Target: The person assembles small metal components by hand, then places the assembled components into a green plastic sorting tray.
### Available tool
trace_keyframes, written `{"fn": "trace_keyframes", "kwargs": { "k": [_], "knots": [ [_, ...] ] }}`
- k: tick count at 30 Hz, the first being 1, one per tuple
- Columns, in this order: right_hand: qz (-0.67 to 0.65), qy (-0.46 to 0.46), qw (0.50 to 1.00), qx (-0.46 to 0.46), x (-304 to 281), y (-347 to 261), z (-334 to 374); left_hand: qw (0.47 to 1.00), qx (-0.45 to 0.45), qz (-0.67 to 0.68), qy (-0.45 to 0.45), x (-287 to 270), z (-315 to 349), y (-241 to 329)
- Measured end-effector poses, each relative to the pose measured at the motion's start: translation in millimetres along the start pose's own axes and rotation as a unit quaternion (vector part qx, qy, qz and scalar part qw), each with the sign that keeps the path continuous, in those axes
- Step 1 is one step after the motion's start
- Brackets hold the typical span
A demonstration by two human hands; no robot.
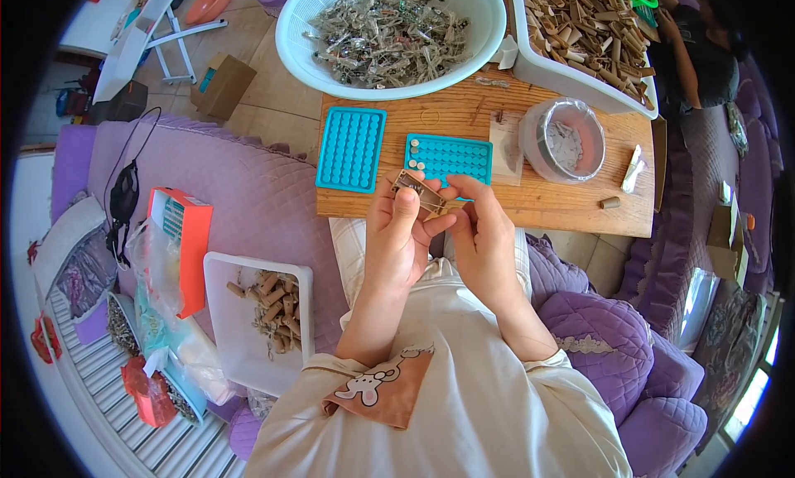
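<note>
1. Left hand [396,240]: thumb and fingers clamped on a small brown piece [428,198], roughly rectangular, with a dark patch near the thumb.
2. Right hand [482,240]: thumb and index bent in at the piece's right end, tips near each other. Couldn't tell if they pinched it or only sat beside it.
3. Piece location: up in the hands, in front of the torso, just off the near edge of the wooden table [546,211]. It sat tilted, left end higher in view.
4. Right blue tray [464,153]: just beyond the hands, a few pale round bits [416,153] at its left end; hands overlapped its near edge in view.
5. Left blue tray [350,151]: next to it, apart, rows of round wells.
6. Right side of table: lined bucket [530,151] with white bits inside, clear flat sheet [503,143] beside it, white wrapper [633,170], short brown tube [610,202] lying near the edge.
7. Far side: pale basin [296,41] of clear-wrapped small parts, white bin [571,79] of brown curled pieces.
8. Left of the person: white tub [234,350] holding brown tubes, orange-red box [195,259] near it.
9. Upper right: another person's arm [682,60], by the bin.
</note>
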State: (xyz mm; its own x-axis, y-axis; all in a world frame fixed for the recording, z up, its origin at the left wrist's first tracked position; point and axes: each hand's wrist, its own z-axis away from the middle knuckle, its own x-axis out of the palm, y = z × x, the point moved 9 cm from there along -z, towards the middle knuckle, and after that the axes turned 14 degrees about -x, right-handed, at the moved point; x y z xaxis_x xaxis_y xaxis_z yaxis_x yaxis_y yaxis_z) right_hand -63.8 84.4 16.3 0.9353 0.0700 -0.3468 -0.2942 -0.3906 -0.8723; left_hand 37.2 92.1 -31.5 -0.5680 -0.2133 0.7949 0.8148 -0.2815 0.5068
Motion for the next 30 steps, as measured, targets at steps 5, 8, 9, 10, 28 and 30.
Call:
{"fn": "trace_keyframes", "kwargs": {
  "k": [5, 8, 9, 10, 28, 30],
  "knots": [
    [-0.029, 0.0, 1.0, 0.006, 3, 3, 2, 1.0, 0.01, -0.019, 0.0, 0, 1, 3],
    [-0.057, -0.005, 0.998, 0.022, 4, 3, 4, 0.998, 0.041, -0.049, 0.003, 3, 5, 7],
    [-0.053, -0.004, 0.998, 0.016, 4, 4, 4, 0.996, 0.056, -0.064, 0.007, 3, 6, 9],
    [-0.049, -0.003, 0.999, 0.01, 4, 3, 4, 0.996, 0.056, -0.064, 0.007, 3, 7, 8],
    [-0.224, -0.002, 0.975, 0.015, 12, 7, 1, 0.981, 0.109, -0.157, -0.036, 20, 25, 18],
    [-0.276, 0.016, 0.961, 0.023, 12, 5, 2, 0.959, 0.16, -0.233, -0.017, 23, 31, 23]
  ]
}}
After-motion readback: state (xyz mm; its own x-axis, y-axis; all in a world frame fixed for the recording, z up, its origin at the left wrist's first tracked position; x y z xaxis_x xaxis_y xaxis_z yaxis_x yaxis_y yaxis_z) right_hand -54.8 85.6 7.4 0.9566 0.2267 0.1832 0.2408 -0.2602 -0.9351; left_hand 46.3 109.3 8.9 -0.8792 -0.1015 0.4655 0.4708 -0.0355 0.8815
